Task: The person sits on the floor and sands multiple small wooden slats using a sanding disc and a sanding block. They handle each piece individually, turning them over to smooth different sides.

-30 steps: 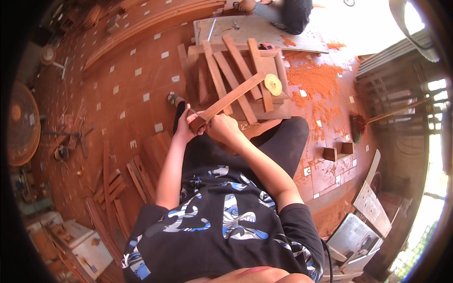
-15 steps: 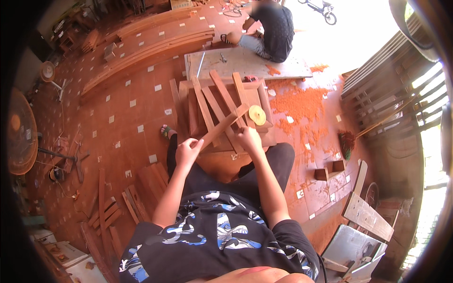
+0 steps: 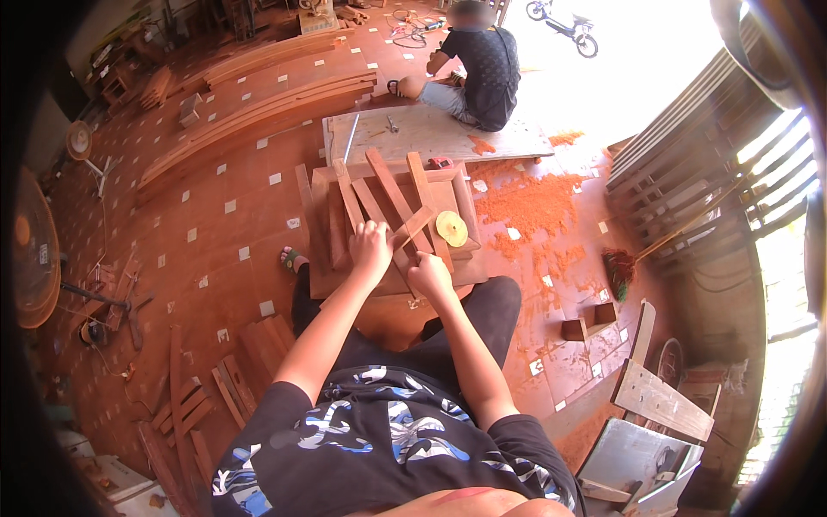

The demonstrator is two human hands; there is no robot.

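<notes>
Reddish-brown wooden slat [image 3: 416, 226] is held aslant over the other slats [image 3: 391, 184] on that framed wooden panel [image 3: 336, 279], its near end apparently wrapped in the left hand [image 3: 371, 252], while the right hand [image 3: 429, 274] is curled just beside it, and whether anything's pinched there can't be told. If it's swung too far right, the yellow disc [image 3: 450, 226] could get knocked; if it's pressed down hard, the slats underneath might be sent sliding, being laid loose at odd angles.

No legible wording: letter-like prints [image 3: 412, 428] on the black T-shirt [image 3: 362, 472], bottom centre; tiny label [image 3: 43, 253] on the fan [image 3: 33, 226], far left.
</notes>
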